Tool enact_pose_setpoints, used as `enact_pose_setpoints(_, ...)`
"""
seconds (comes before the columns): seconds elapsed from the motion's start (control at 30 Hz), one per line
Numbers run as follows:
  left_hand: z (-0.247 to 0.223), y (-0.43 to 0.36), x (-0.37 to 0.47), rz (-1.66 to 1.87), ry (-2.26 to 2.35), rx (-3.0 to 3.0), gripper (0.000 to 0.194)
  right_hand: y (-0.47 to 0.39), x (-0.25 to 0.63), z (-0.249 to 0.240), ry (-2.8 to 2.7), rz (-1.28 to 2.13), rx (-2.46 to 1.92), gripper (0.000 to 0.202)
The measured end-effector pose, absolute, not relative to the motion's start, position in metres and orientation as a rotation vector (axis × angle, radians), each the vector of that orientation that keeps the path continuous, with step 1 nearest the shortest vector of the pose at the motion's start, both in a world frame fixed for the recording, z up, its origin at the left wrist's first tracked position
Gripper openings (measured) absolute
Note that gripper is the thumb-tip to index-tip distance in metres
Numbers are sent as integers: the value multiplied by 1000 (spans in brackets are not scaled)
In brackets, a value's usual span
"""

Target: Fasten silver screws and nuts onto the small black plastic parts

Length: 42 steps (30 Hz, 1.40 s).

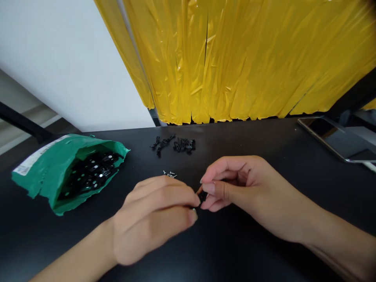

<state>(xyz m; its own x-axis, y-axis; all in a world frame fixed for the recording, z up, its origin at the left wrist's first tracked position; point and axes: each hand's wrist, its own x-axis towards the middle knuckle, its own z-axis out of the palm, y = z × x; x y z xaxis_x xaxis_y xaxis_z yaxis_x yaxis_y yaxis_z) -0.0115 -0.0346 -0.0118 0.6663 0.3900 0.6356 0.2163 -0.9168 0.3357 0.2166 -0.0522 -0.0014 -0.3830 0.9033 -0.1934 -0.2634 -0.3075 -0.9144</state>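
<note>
Over the black table, my right hand (235, 184) pinches a small black plastic part (202, 196) between thumb and fingers. My left hand (158, 211) is closed at its fingertips right against that part. A tiny pale glint at the left thumb tip looks like a small screw (194, 210), mostly hidden by the fingers. Just behind the left hand lie several loose silver screws (170, 174). Farther back are two small piles of black plastic parts, a left pile (161, 145) and a right pile (184, 145).
On the left, a torn-open green plastic bag (41, 172) holds many black pieces. A tablet-like device (337, 137) with a white cable (369, 166) lies at the right. Yellow plastic sheeting (249, 58) and a white panel (73, 58) stand behind the table (249, 250).
</note>
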Motion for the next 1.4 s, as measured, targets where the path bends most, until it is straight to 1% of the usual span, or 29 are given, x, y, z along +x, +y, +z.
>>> enact_pose_setpoints(0.03, -9, -30, -13, 1137, 406, 2631, 20, -52, 216, -1, -1108, 1741, -980, 9)
enact_pose_setpoints(0.1, -6, -24, -13, 1086, 351, 2590, 29, -52, 216, -2, -1177, 1620, -1029, 5)
enact_pose_setpoints(0.17, -8, -23, -10, 999, 418, 2528, 31, -52, 215, -3, -1239, 1494, -1060, 13)
enact_pose_setpoints(0.27, -13, -26, -6, 882, 612, 2416, 26, -55, 215, -3, -1382, 1251, -1134, 20)
enact_pose_setpoints(0.37, -16, -30, -3, 829, 776, 2305, 19, -59, 216, -4, -1572, 990, -1225, 21)
enact_pose_setpoints(0.5, -17, -30, -1, 784, 902, 2166, 12, -63, 215, -8, -1710, 786, -1250, 22)
enact_pose_setpoints(0.67, -13, -29, 1, 728, 944, 2188, 9, -64, 212, -15, -1726, 795, -1269, 26)
enact_pose_setpoints(0.77, -12, -31, 3, 738, 987, 2184, 9, -65, 211, -17, -1721, 806, -1272, 25)
enact_pose_setpoints(0.9, -13, -34, 5, 807, 991, 1958, 13, -65, 208, -18, -1719, 801, -1267, 20)
enact_pose_setpoints(1.17, -9, -33, 4, 744, 954, 1690, 19, -67, 204, -18, -1805, 706, -1243, 18)
enact_pose_setpoints(1.3, -6, -34, 3, 665, 954, 1722, 17, -68, 205, -18, -1774, 644, -1213, 19)
enact_pose_setpoints(1.4, -6, -35, 2, 681, 972, 1819, 16, -66, 205, -19, -1702, 682, -1190, 16)
